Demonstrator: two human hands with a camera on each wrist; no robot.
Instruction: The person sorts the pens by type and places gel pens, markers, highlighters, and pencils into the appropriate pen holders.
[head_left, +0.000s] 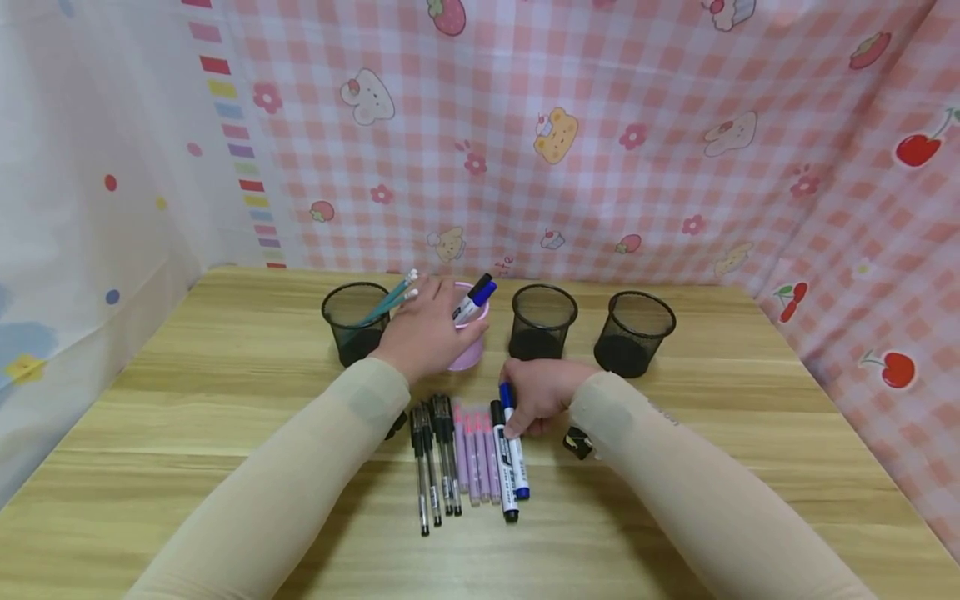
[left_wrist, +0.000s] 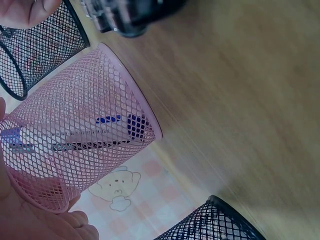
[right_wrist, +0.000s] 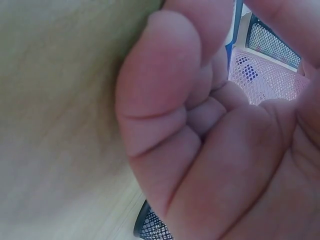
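My left hand [head_left: 427, 329] grips the pink mesh pen cup [left_wrist: 95, 100] around its rim, thumb on the right side in the head view. Inside that cup stand a black-capped marker [head_left: 480, 286] and a blue-capped marker [head_left: 485, 293]. Lower down, my right hand [head_left: 543, 396] pinches another blue-capped marker [head_left: 517, 467] between thumb and fingers, near its upper end. Close alongside it on the table lies a black-capped marker [head_left: 506, 475]. In the right wrist view, curled fingers [right_wrist: 160, 65] hide most of the pinched marker.
Left of the pink cup, a black mesh cup [head_left: 348, 333] holds teal pencils [head_left: 393, 298]. Two more black mesh cups [head_left: 542, 325] [head_left: 633, 333] stand to the right. Several black-capped pens [head_left: 426, 467] and several pink-purple pens [head_left: 472, 467] lie on the wooden table [head_left: 225, 383]. A patterned cloth [head_left: 480, 167] hangs behind.
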